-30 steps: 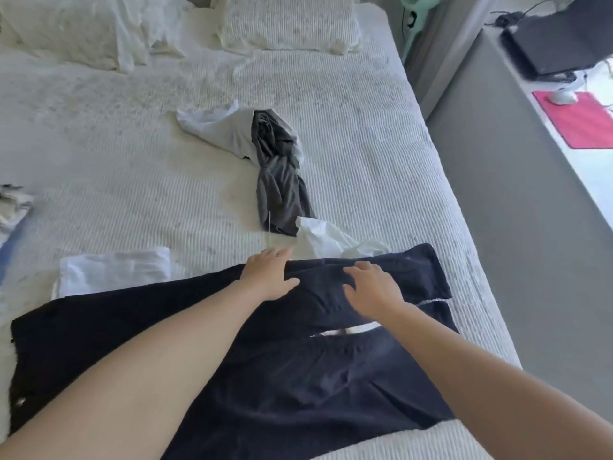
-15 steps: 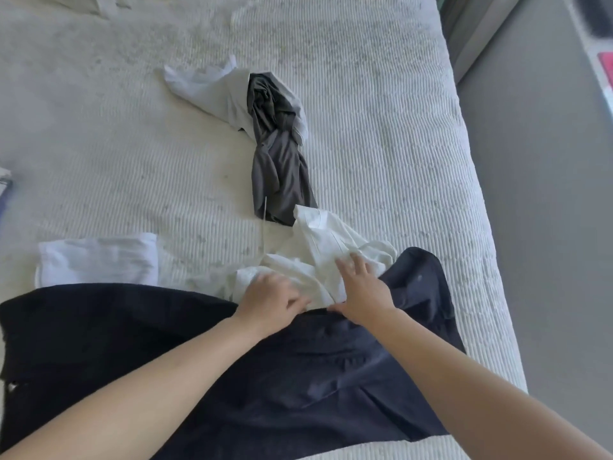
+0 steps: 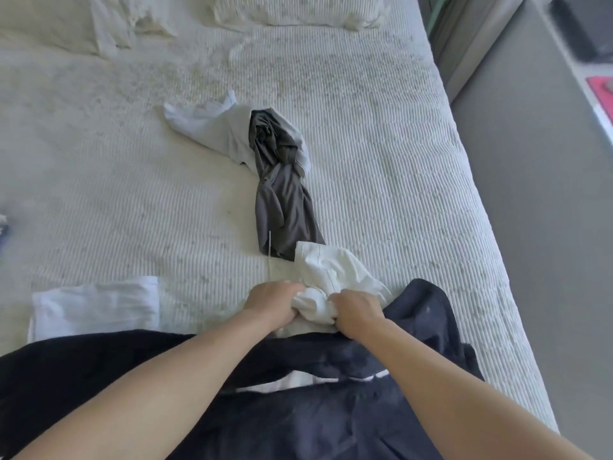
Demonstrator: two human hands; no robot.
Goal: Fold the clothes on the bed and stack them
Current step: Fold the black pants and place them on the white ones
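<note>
A crumpled white garment [image 3: 335, 277] lies near the bed's front, just beyond a large dark navy garment [image 3: 298, 410] spread across the foreground. My left hand [image 3: 273, 302] and my right hand [image 3: 356, 310] both grip the near bunched edge of the white garment, fingers curled into the cloth. A grey garment [image 3: 282, 207] tangled with a pale blue-white one [image 3: 212, 127] lies further up the bed. A folded white piece [image 3: 96, 305] sits at the left.
The bed [image 3: 398, 161] has a ribbed white cover with pillows [image 3: 292, 8] at the far end. Its right edge drops to a grey floor [image 3: 547, 260]. A bit of cloth [image 3: 2, 224] shows at the far left edge.
My hands left the navy garment, reached onto the white garment and have now closed on its bunched edge. The navy cloth's top edge has shifted toward me.
</note>
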